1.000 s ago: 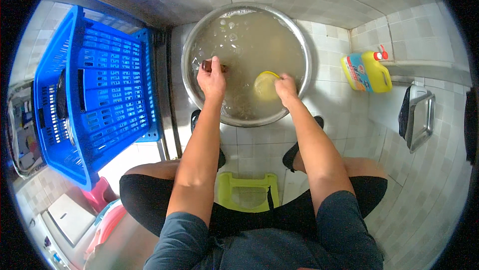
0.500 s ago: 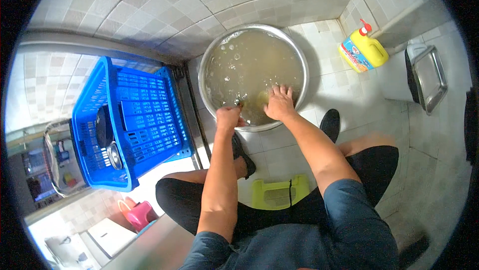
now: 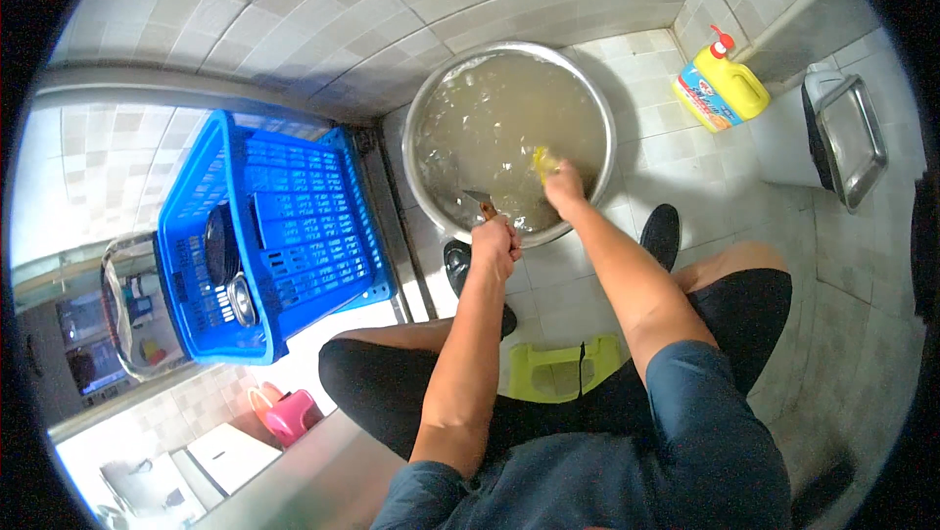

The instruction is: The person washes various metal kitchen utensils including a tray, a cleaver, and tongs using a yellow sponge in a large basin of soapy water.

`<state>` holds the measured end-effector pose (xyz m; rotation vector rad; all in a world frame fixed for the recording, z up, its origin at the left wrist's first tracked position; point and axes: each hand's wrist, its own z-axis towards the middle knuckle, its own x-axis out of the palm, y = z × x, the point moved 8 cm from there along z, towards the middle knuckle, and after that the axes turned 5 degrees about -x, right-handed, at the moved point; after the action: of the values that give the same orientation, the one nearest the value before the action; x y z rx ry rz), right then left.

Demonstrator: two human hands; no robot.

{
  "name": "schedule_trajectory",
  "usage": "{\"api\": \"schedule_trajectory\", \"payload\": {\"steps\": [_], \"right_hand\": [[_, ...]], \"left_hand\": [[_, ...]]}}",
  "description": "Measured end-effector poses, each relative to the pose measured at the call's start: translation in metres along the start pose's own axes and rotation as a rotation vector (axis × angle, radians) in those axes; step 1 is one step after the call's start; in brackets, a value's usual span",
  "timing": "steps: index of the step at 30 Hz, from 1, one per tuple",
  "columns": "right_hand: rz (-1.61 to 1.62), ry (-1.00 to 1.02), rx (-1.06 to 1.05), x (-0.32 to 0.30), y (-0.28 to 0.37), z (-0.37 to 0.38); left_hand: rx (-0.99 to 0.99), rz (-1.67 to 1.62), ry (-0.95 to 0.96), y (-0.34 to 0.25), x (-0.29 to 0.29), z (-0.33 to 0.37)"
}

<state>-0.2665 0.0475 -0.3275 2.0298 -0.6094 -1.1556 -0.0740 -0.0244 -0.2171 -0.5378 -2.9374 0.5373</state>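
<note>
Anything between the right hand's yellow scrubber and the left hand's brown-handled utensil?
Nothing visible stands between the yellow scrubber in the right hand and the brown-handled utensil in the left hand; only murky water in the metal basin. Beneath it, I can't tell.

Dressed in a dark slate-blue T-shirt (image 3: 587,476) at five o'clock, with short sleeves (image 3: 690,378) ending above the elbows; clad below in black shorts (image 3: 739,359), seen at four and seven o'clock; shod in black shoes (image 3: 661,236), one at three o'clock
</note>
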Motion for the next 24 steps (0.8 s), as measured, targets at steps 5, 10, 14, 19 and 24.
{"api": "schedule_trajectory", "payload": {"steps": [5,10,14,19,24], "right_hand": [[0.997,0.416,0.354,0.039,0.071,-0.038],[1.022,0.43,0.15,0.016,0.142,-0.074],[0.212,0.489,-0.171,0.01,0.161,-0.091],[-0.143,0.152,-0.417,-0.01,0.17,-0.106],[-0.034,0.129,-0.266,-0.016,0.158,-0.078]], "left_hand": [[0.265,-0.017,-0.063,-0.012,-0.038,-0.05],[0.297,-0.032,0.161,-0.005,-0.024,-0.062],[0.332,0.07,0.2,0.0,-0.007,-0.063],[0.482,0.287,0.101,0.006,0.001,-0.066],[0.687,0.739,-0.102,0.012,0.0,-0.071]]}}
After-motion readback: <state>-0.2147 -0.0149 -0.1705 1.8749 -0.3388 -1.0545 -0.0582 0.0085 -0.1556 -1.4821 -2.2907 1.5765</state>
